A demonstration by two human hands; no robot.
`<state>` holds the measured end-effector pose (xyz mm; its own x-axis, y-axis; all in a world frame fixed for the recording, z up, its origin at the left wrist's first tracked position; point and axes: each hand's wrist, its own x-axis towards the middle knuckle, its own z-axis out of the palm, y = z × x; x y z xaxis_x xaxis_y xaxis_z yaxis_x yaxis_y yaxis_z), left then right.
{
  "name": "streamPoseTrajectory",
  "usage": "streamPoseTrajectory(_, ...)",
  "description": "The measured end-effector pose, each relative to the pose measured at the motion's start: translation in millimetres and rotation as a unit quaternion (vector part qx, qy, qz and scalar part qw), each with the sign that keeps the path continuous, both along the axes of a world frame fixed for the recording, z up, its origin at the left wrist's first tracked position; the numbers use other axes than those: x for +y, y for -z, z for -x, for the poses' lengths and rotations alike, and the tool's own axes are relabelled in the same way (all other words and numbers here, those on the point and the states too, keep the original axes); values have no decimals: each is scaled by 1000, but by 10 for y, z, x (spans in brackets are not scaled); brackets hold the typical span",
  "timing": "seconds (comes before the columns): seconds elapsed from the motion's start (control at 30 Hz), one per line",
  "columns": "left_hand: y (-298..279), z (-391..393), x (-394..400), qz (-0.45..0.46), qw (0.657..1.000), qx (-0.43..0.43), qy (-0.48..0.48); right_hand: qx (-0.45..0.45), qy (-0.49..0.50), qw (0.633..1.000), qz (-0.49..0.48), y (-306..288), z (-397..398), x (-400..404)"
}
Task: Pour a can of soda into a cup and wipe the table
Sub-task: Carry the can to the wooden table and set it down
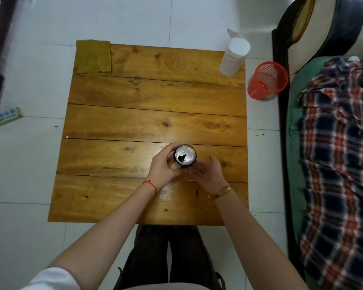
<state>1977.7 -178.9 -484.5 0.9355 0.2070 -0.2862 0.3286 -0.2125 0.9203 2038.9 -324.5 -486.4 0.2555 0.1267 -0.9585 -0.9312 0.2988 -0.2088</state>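
A dark soda can [185, 155] stands upright on the near half of the wooden plank table [134, 122], its silver top facing up with the mouth already open. The left hand [163, 165] wraps around the can's left side, fingers curled over its far edge and thumb at the near side, clasping it. The right hand [210, 171] lies just beside the can on the right, fingers loosely spread and holding nothing; whether its fingertips touch the can is unclear. At the table's far left corner lies a folded olive-green cloth [93, 57]; at the far right corner stands a white cup [235, 56]. A red mesh wastebasket [267, 80] sits on the floor beyond the table's right edge.
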Motion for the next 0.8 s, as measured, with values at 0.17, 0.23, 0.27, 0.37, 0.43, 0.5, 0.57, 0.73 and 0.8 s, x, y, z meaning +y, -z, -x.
streamPoseTrajectory(0.17, 282, 71, -11, -23, 1000, 5, 0, -3, 1, 1000, 9, 233, 94, 23)
streamPoseTrajectory(0.23, 351, 82, -8, -29, 1000, 4, 2, -1, 1, 1000, 12, 301, 116, 19)
streamPoseTrajectory(0.27, 380, 83, -8, -32, 999, 2, 4, -2, -1, 1000, 14, 335, 125, 15)
streamPoseTrajectory(0.37, 449, 83, -4, -39, 999, -1, 11, -2, 0, 1000, 18, 421, 156, 21)
streamPoseTrajectory(0.43, 506, 105, -7, -39, 999, -3, 16, -5, 15, 1000, 21, 461, 181, 31)
streamPoseTrajectory(0.5, 565, 140, -6, -41, 999, -3, 19, -8, 29, 999, 19, 485, 196, 38)
streamPoseTrajectory(0.57, 605, 160, -3, -40, 999, -4, 21, -9, 36, 999, 14, 509, 202, 31)
streamPoseTrajectory(0.73, 635, 154, 2, -39, 999, -6, 26, -14, 48, 999, 11, 560, 215, 18)
streamPoseTrajectory(0.8, 638, 167, 2, -40, 999, -2, 27, -18, 45, 999, 9, 557, 229, 17)
